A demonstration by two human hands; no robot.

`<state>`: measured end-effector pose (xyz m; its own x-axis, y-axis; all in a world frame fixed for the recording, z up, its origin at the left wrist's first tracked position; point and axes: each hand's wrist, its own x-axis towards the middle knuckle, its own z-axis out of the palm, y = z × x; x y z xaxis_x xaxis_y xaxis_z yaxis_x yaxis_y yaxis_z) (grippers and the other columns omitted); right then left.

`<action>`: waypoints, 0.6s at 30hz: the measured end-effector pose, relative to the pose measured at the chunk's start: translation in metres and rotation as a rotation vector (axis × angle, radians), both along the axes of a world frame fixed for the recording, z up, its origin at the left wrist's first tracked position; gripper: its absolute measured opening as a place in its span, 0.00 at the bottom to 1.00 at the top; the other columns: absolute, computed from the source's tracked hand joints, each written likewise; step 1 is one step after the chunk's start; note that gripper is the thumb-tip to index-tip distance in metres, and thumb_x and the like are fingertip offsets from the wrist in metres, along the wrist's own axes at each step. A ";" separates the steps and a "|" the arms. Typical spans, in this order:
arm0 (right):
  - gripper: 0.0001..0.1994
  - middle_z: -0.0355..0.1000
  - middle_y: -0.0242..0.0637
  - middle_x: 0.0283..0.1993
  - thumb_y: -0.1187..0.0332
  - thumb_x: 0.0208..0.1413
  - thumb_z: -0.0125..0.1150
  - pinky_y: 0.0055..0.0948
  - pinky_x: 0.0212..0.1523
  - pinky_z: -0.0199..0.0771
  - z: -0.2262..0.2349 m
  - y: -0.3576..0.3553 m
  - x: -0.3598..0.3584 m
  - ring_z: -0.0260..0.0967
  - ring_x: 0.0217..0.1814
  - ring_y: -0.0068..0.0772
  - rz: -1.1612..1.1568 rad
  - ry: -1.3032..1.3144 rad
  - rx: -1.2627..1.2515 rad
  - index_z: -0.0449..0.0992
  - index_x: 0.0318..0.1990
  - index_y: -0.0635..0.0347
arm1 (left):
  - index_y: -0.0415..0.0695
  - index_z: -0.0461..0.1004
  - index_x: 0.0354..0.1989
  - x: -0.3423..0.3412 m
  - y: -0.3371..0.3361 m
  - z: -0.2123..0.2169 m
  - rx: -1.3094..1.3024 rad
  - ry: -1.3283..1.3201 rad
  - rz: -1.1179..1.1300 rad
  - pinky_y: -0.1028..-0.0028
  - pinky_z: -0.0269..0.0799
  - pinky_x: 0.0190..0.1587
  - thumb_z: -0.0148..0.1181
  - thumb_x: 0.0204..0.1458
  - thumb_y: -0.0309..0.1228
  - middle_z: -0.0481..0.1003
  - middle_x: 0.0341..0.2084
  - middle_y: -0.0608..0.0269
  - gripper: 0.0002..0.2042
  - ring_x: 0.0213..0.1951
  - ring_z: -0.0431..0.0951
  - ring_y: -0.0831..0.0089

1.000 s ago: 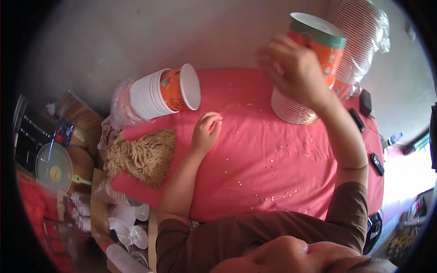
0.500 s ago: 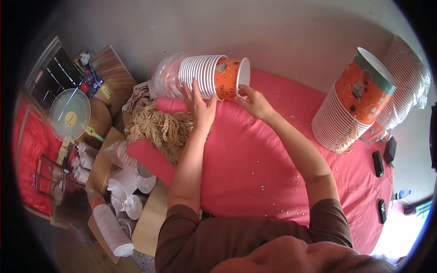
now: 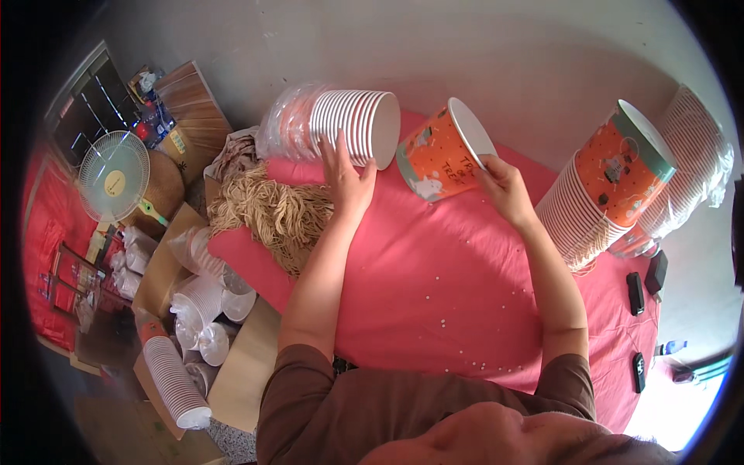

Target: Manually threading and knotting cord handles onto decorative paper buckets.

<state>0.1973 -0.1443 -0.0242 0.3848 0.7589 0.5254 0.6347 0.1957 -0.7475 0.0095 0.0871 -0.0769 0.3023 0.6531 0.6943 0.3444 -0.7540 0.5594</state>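
Note:
My right hand (image 3: 504, 186) pinches the rim of an orange paper bucket (image 3: 438, 159) with ghost pictures, held tilted above the red cloth, its mouth toward the upper right. My left hand (image 3: 347, 177) rests with fingers spread against a sideways stack of nested paper buckets (image 3: 349, 124), whose open mouth faces right. Clear plastic wrap (image 3: 288, 128) covers the far end of that stack. To the right stands another nested stack of buckets (image 3: 577, 213), topped by an orange and green bucket (image 3: 624, 167); strands of cord hang at its side.
A heap of tan cord (image 3: 271, 213) lies left of my left forearm. A wrapped bucket stack (image 3: 686, 155) leans by the right wall. Small white beads dot the red cloth (image 3: 418, 325). An open carton (image 3: 252, 364) of plastic-wrapped cups and a fan (image 3: 115, 178) are at left.
The orange bucket has come out of the sideways stack and moved right in my right hand. My left hand stays at the stack. The whole view has shifted slightly.

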 end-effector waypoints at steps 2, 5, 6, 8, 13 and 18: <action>0.09 0.75 0.31 0.38 0.77 0.64 0.53 0.23 0.45 0.70 0.018 -0.024 -0.003 0.68 0.42 0.18 0.062 0.113 -0.081 0.74 0.48 0.70 | 0.44 0.54 0.69 -0.001 -0.012 0.012 0.062 -0.078 -0.103 0.47 0.49 0.70 0.64 0.52 0.31 0.42 0.71 0.35 0.36 0.72 0.44 0.41; 0.09 0.73 0.27 0.40 0.77 0.64 0.53 0.19 0.46 0.68 0.030 -0.043 0.003 0.65 0.43 0.14 0.234 0.184 -0.103 0.75 0.48 0.70 | 0.42 0.62 0.64 0.003 -0.036 0.026 0.048 -0.147 -0.324 0.54 0.54 0.68 0.62 0.55 0.30 0.54 0.69 0.44 0.28 0.71 0.53 0.49; 0.08 0.75 0.29 0.42 0.78 0.64 0.54 0.20 0.48 0.69 0.033 -0.048 0.007 0.68 0.46 0.15 0.294 0.209 -0.104 0.75 0.48 0.71 | 0.41 0.63 0.63 0.004 -0.042 0.028 -0.071 -0.206 -0.488 0.59 0.57 0.67 0.61 0.58 0.33 0.59 0.66 0.48 0.25 0.68 0.60 0.53; 0.08 0.75 0.29 0.41 0.79 0.63 0.53 0.21 0.47 0.69 0.042 -0.059 0.010 0.68 0.44 0.16 0.328 0.205 -0.126 0.75 0.46 0.71 | 0.40 0.64 0.63 0.006 -0.056 0.028 -0.324 -0.257 -0.664 0.62 0.58 0.66 0.60 0.60 0.36 0.62 0.64 0.49 0.25 0.66 0.63 0.56; 0.09 0.77 0.32 0.43 0.80 0.61 0.56 0.22 0.46 0.71 0.054 -0.078 0.022 0.70 0.44 0.19 0.475 0.241 -0.246 0.77 0.47 0.71 | 0.37 0.58 0.67 0.003 -0.070 0.037 -0.605 -0.298 -0.947 0.62 0.55 0.68 0.61 0.60 0.41 0.62 0.64 0.50 0.32 0.67 0.60 0.60; 0.09 0.79 0.36 0.42 0.82 0.58 0.59 0.24 0.50 0.72 0.059 -0.086 0.027 0.73 0.47 0.23 0.487 0.203 -0.313 0.78 0.45 0.70 | 0.39 0.42 0.72 0.004 -0.086 0.054 -0.757 -0.235 -1.294 0.63 0.50 0.70 0.72 0.45 0.54 0.55 0.68 0.54 0.56 0.70 0.53 0.63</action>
